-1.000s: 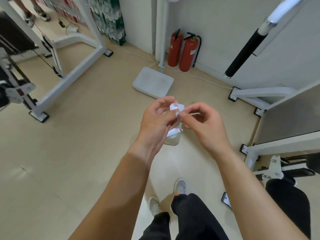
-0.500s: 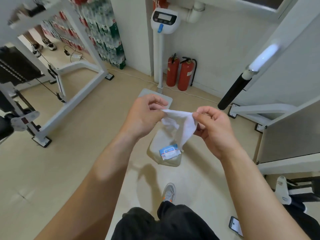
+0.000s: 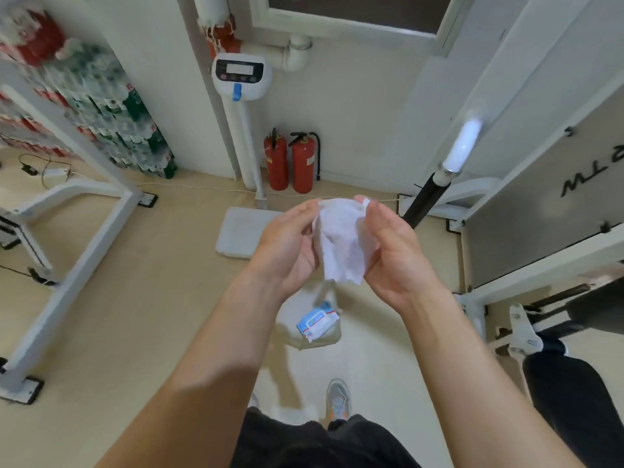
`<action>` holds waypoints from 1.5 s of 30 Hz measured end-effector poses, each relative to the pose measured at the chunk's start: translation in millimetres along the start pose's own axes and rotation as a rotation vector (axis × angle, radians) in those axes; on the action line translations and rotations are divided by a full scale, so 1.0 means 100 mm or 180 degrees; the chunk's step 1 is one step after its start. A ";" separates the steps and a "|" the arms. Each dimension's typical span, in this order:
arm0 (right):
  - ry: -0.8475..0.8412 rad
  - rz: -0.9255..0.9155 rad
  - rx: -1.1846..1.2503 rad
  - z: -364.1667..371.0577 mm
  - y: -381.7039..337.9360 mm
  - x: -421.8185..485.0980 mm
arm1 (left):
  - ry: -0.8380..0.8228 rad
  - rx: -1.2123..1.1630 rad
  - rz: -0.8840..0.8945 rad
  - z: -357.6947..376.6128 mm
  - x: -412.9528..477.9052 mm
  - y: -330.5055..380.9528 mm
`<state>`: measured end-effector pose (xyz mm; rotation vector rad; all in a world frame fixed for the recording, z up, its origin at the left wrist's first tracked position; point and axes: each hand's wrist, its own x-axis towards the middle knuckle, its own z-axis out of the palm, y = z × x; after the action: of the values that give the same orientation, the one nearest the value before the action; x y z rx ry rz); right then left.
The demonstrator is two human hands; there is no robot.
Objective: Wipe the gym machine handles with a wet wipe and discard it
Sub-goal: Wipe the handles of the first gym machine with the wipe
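A white wet wipe (image 3: 341, 241) hangs unfolded between my two hands at chest height. My left hand (image 3: 287, 248) pinches its upper left edge and my right hand (image 3: 391, 251) pinches its upper right edge. To the right, a machine handle (image 3: 427, 201) with a black grip and white bar slants up from beside my right hand. Below my hands, a blue and white wipe packet (image 3: 317, 320) lies inside a clear plastic bag (image 3: 290, 319) on the floor.
A white standing scale (image 3: 241, 231) stands ahead, with two red fire extinguishers (image 3: 292, 162) at the wall behind it. White machine frames (image 3: 91, 228) stand left; a grey-panelled machine (image 3: 540, 211) and black seat (image 3: 577, 400) sit right. My feet (image 3: 337, 398) are below.
The wipe went from a small folded piece to a spread sheet held between both hands. My view tilted upward, showing more of the wall and scale.
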<state>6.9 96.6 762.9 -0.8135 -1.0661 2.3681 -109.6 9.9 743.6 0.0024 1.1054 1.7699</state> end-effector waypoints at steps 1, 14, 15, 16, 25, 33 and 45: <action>-0.0009 -0.0047 -0.0027 0.05 0.01 0.00 | -0.0124 0.0012 -0.0129 -0.02 0.01 0.05; 0.0354 -0.0105 -0.0106 0.21 0.12 0.08 | -0.2033 0.1424 -0.1363 -0.52 0.38 0.64; 0.0386 -0.0093 -0.0059 0.17 0.11 0.06 | -0.2050 0.1537 -0.1409 -0.49 0.40 0.64; 0.0413 -0.0088 -0.0013 0.12 0.10 0.04 | -0.2041 0.1582 -0.1426 -0.46 0.44 0.63; 0.0369 -0.0423 0.0483 -0.44 -0.05 -0.01 | -0.2109 0.0875 -0.1499 -0.03 0.63 0.29; 0.0545 -0.0721 0.0599 -0.93 -0.26 0.05 | -0.1459 0.0732 -0.0990 0.36 0.86 -0.04; 0.0728 -0.0858 0.1535 -1.16 -0.27 0.10 | -0.1182 0.0907 -0.0783 0.65 0.96 -0.15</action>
<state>79.2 180.5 718.6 -0.6872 -0.4483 2.1100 -116.1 125.9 727.5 0.3413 1.0249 1.3168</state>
